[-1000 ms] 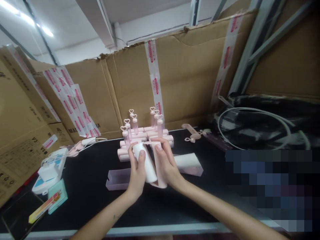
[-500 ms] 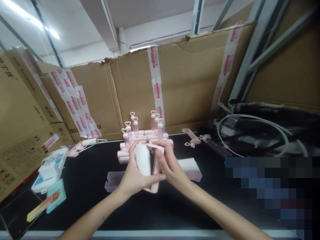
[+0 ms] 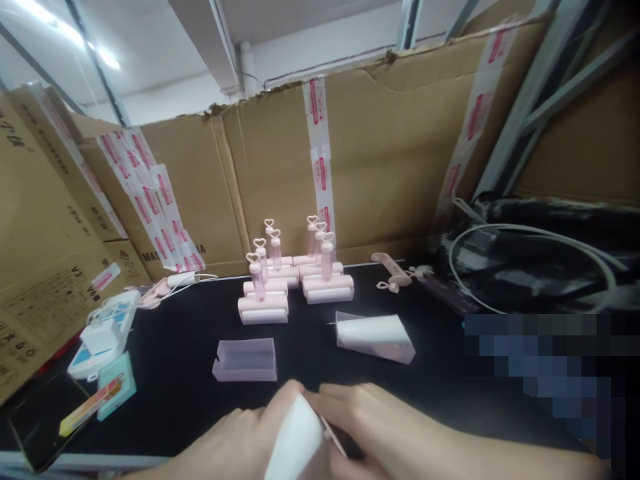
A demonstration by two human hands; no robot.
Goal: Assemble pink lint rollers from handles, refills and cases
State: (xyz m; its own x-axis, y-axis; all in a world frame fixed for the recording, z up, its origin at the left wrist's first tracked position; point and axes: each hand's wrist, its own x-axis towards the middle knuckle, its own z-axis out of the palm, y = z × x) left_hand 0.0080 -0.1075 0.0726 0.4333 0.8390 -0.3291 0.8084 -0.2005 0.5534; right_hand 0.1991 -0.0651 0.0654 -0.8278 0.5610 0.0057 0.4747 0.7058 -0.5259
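Note:
Low at the front edge, my left hand [image 3: 250,430] is closed around a white roll [image 3: 296,443] that tilts toward me. My right hand [image 3: 383,420] presses against its right side, fingers closed on a thin pink plastic part [image 3: 334,437], mostly covered by the hands. Ahead lies a translucent purple cover [image 3: 246,360], hollow side showing. To its right, another white roll [image 3: 373,330] rests in a similar purple cover [image 3: 400,353]. Farther back stand two rows of pink lint rollers [image 3: 263,308] with upright clear handles topped by heart-shaped loops.
Pink parts [image 3: 395,275] lie behind on the right, near a black bag [image 3: 520,247] with a white cable loop. On the left are a power strip [image 3: 107,343], a teal box [image 3: 119,390], a yellow-orange cutter [image 3: 90,408] and a phone [image 3: 37,427]. Cardboard walls the back.
Both hands have come down and toward me with the white roll and pink part, from in front of the lint rollers to the table's front edge. The view has shifted slightly.

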